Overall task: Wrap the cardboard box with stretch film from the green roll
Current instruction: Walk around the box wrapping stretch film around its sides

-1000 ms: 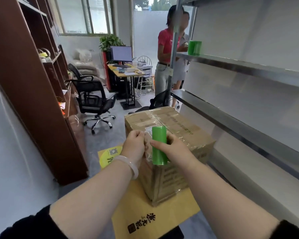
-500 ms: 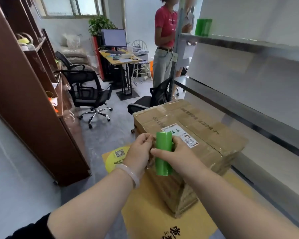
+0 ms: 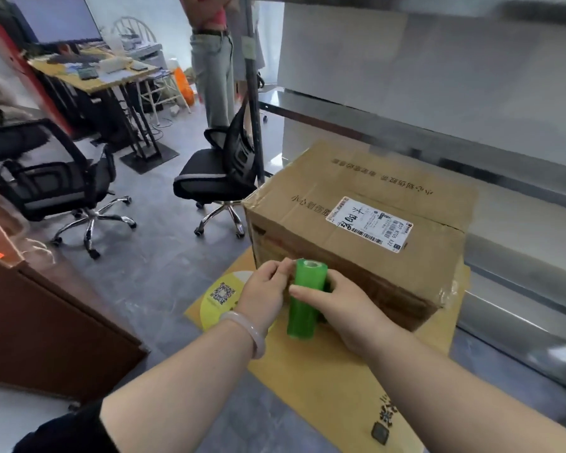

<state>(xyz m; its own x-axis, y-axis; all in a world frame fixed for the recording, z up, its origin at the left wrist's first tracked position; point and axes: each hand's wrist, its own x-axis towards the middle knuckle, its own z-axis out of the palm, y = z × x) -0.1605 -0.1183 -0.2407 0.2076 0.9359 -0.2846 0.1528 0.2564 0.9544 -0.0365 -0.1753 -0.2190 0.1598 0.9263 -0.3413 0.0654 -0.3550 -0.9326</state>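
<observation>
A brown cardboard box (image 3: 366,197) with a white shipping label (image 3: 370,223) on top stands on a flat yellow cardboard sheet (image 3: 324,380) on the floor. A green roll of stretch film (image 3: 304,299) is held upright against the box's near side. My right hand (image 3: 343,308) grips the roll from the right. My left hand (image 3: 265,292) pinches at the roll's upper left edge, fingers closed; the film end itself is too thin to make out. A pale bangle sits on my left wrist.
A metal shelving rack (image 3: 438,132) runs along the right, close behind the box. Two black office chairs (image 3: 223,171) (image 3: 56,181) stand on the grey floor to the left. A person (image 3: 213,60) stands by the rack post. A brown cabinet (image 3: 46,322) is at left.
The view has dipped down and closer to the box. Both hands with the green roll have moved lower, from the box's top edge to its near side face.
</observation>
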